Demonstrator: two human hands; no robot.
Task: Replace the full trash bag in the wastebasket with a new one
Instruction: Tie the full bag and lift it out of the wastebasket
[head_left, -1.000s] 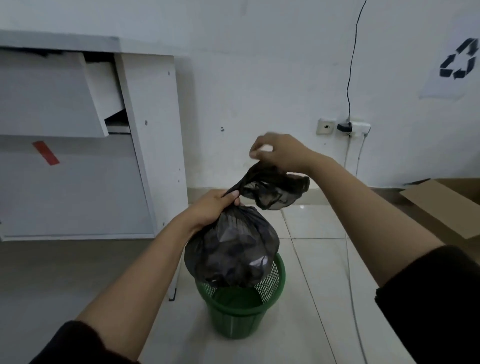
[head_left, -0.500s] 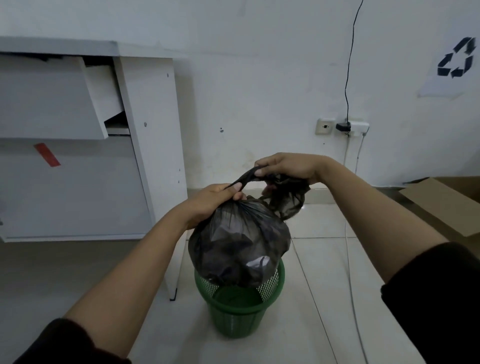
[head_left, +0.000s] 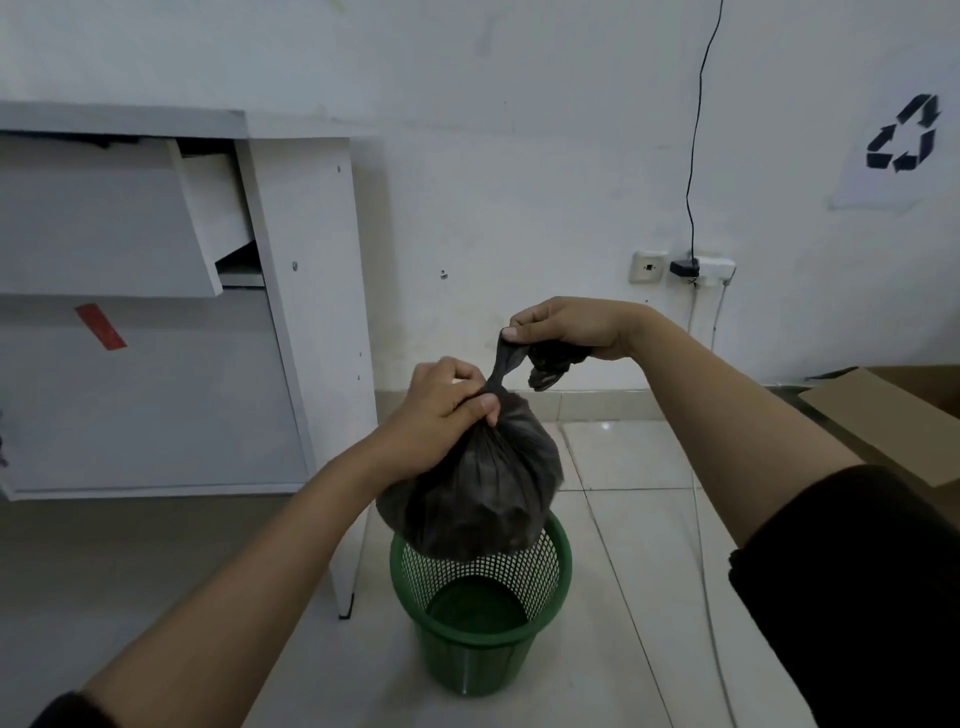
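A full black trash bag hangs just above the green mesh wastebasket, which stands on the tiled floor with its inside bare. My left hand pinches the bag at its gathered neck. My right hand, up and to the right, grips the loose top of the bag and holds it taut as a twisted strand, with a crumpled end hanging below the fist.
A white desk with a sagging drawer stands at left, its leg close to the basket. An open cardboard box lies at right. A wall socket with cables sits behind, one white cable running down across the floor tiles.
The bag's neck has been pulled tighter into a thin twisted strand. My right hand has shifted right and up, gathering the loose top. The bag hangs a little higher over the basket.
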